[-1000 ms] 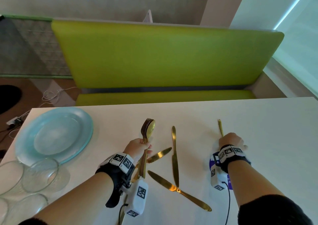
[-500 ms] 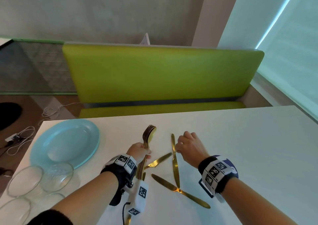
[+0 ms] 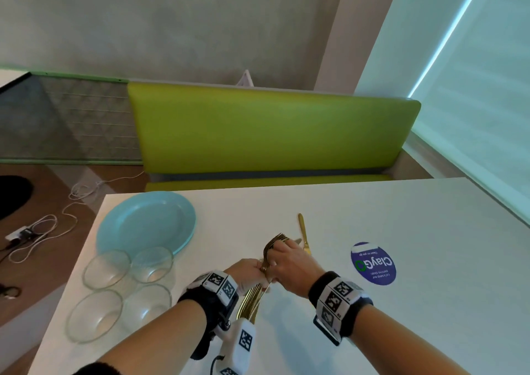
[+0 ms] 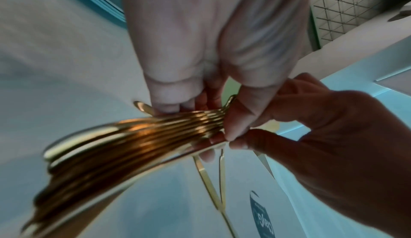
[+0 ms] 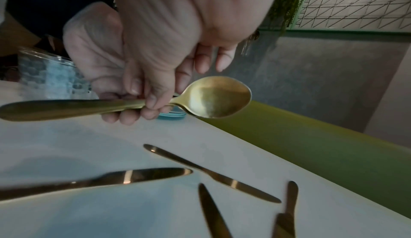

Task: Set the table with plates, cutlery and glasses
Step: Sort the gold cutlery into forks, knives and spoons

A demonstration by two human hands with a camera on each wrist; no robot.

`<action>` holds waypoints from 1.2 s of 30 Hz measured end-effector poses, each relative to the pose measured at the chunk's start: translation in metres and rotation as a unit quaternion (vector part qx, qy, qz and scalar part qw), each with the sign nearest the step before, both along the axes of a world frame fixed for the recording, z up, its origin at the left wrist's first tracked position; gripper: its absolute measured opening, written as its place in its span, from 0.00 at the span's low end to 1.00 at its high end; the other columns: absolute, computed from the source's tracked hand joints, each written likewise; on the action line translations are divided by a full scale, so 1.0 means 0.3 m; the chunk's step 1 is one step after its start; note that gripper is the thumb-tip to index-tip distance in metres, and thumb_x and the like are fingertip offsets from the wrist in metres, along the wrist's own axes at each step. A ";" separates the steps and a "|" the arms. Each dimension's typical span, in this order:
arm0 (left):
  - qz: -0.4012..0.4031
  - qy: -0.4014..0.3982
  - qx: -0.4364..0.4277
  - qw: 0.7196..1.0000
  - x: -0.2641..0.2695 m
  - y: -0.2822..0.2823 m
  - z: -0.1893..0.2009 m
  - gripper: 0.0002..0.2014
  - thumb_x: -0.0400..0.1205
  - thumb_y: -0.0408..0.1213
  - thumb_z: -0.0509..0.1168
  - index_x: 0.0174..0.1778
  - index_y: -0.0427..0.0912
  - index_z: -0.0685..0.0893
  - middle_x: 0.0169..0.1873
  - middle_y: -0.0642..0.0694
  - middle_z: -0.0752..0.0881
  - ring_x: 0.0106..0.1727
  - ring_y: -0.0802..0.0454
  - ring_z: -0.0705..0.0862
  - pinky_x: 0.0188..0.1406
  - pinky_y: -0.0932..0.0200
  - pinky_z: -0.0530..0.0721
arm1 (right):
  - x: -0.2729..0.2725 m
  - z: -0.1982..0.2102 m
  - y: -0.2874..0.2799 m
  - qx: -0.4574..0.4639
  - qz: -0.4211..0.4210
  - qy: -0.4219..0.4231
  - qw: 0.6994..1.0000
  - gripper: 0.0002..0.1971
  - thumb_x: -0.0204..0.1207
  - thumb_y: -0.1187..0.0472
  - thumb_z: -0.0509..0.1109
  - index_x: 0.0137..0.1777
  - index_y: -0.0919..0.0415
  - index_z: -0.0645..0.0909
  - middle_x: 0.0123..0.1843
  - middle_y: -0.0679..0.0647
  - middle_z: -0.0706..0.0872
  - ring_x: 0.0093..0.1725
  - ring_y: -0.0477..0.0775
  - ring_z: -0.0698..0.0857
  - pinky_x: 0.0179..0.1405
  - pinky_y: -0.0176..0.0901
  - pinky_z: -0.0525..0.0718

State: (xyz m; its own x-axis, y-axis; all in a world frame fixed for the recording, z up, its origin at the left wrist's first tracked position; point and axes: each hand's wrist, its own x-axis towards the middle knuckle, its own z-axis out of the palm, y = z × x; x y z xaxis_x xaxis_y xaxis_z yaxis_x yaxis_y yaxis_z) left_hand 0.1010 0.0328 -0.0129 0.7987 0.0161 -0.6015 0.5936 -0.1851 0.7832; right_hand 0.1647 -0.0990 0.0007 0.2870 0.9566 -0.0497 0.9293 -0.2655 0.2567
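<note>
Several gold spoons and forks sit bunched in your left hand above the table, fingers wrapped round the handles; your right hand pinches one spoon's neck. Stiff, slick metal, probably light: draw it out by the handle.

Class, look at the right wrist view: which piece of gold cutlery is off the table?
The spoon, pinched at its neck by the right hand. Every knife below it lies flat on the white table.
</note>
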 end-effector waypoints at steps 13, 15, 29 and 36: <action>-0.068 -0.010 0.042 0.997 -0.463 0.114 -0.121 0.05 0.76 0.33 0.69 0.37 0.47 0.81 0.31 0.49 0.86 0.31 0.60 0.86 0.39 0.69 0.83 | -0.478 -0.094 0.099 0.049 -0.038 0.043 0.997 0.10 0.49 0.47 0.84 0.26 0.43 0.85 0.30 0.38 0.83 0.34 0.45 0.82 0.33 0.32 0.80; -0.061 -0.008 0.046 0.997 -0.518 0.138 -0.139 0.06 0.76 0.32 0.69 0.36 0.47 0.80 0.30 0.50 0.85 0.25 0.67 0.83 0.34 0.72 0.82 | -0.542 -0.109 0.117 0.073 -0.033 0.051 0.995 0.10 0.49 0.49 0.84 0.26 0.43 0.85 0.31 0.38 0.83 0.34 0.46 0.82 0.34 0.32 0.80; -0.103 -0.002 0.236 0.966 -0.743 0.282 -0.182 0.09 0.76 0.32 0.67 0.31 0.49 0.81 0.28 0.52 0.85 0.36 0.56 0.86 0.42 0.65 0.83 | -0.785 -0.188 0.248 0.112 -0.130 0.131 0.976 0.16 0.40 0.42 0.86 0.23 0.45 0.84 0.27 0.40 0.79 0.31 0.43 0.79 0.21 0.28 0.76; -0.176 0.023 0.390 0.904 -0.811 0.386 -0.185 0.16 0.78 0.37 0.68 0.63 0.40 0.84 0.64 0.42 0.85 0.67 0.46 0.81 0.63 0.61 0.77 | -0.770 -0.151 0.225 0.127 -0.182 0.157 0.962 0.17 0.41 0.40 0.87 0.21 0.46 0.84 0.26 0.41 0.79 0.28 0.43 0.82 0.20 0.28 0.76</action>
